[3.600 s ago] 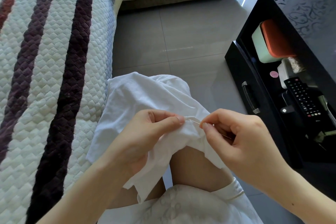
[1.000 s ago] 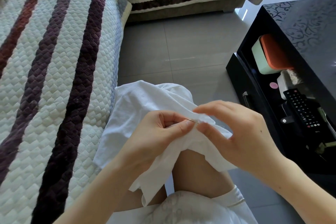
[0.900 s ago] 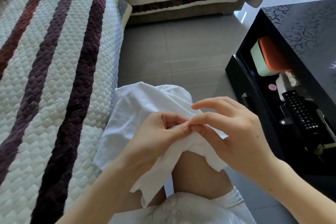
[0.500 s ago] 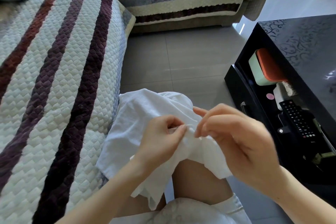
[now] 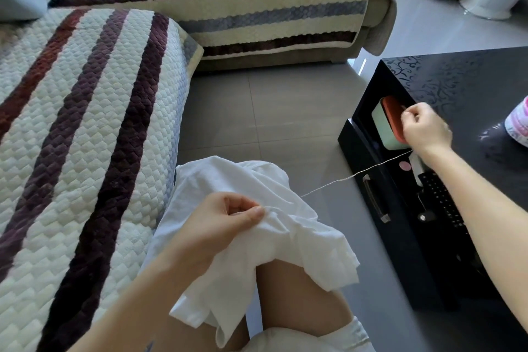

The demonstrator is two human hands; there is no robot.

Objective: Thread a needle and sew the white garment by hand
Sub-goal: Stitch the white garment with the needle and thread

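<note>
- Whereas half a second ago both hands met at the fold, my right hand (image 5: 425,130) has now swung out to the right side of the frame, over the glossy black low table (image 5: 457,80).
- Its fingers are curled into a tight pinch, and a thin pale thread (image 5: 354,175) runs taut from it back to the cloth. The needle is too small for me to make out.
- My left hand (image 5: 228,217) has stayed at lower centre. Its thumb and forefinger pinch a fold of the crumpled white cotton garment (image 5: 308,240), which drapes over my knee beside the quilted striped sofa cover (image 5: 85,123).
- I read this as one stitch pulled through and being drawn snug, so threading is done and sewing is under way.
- Next I would bring the needle back to the fold, taking care not to pucker the cloth.
</note>
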